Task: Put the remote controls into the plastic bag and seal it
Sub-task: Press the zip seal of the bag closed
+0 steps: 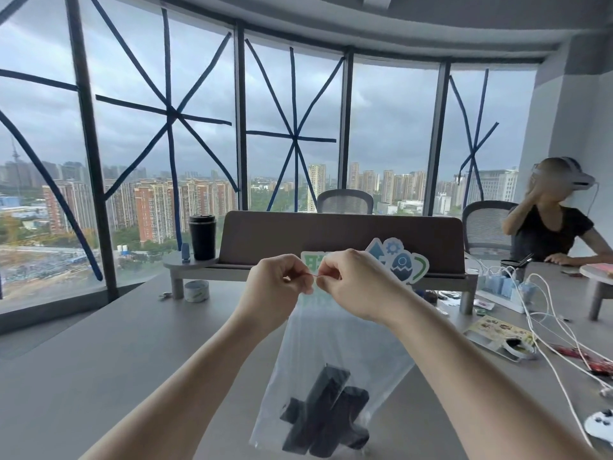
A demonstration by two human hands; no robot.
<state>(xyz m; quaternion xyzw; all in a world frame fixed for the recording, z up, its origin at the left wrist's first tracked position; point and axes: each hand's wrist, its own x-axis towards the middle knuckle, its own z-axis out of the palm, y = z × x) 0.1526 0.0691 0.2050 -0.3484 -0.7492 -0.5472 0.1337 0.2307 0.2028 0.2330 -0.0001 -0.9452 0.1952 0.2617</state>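
One clear plastic bag (331,346), held up at frame centre and hanging down toward the lower middle, its bottom at the counter (116,353). Inside, at the bag's foot: dark remote controls (326,416), stacked crosswise; at least three, exact count not readable through the film.

Two hands. Left hand (278,287) and right hand (348,283) meet at the bag's top edge, just above centre; fingers (326,277) of each pinched narrow on the seal strip, tips nearly touching.

Behind the hands, partly hidden by them: one printed cut-out sign (398,260) in blue, green and white, and one long brown divider (338,237).

Left of centre: one black tumbler (202,237) on a small round shelf, one small blue item beside it, one roll of tape (196,291) on the counter below.

Right side: several white cables (547,327), one printed card, one white controller (600,426) at the lower right edge. Two mesh chairs (345,200); one seated person (550,220) wearing a headset, upper right.

Taped windows fill the upper frame
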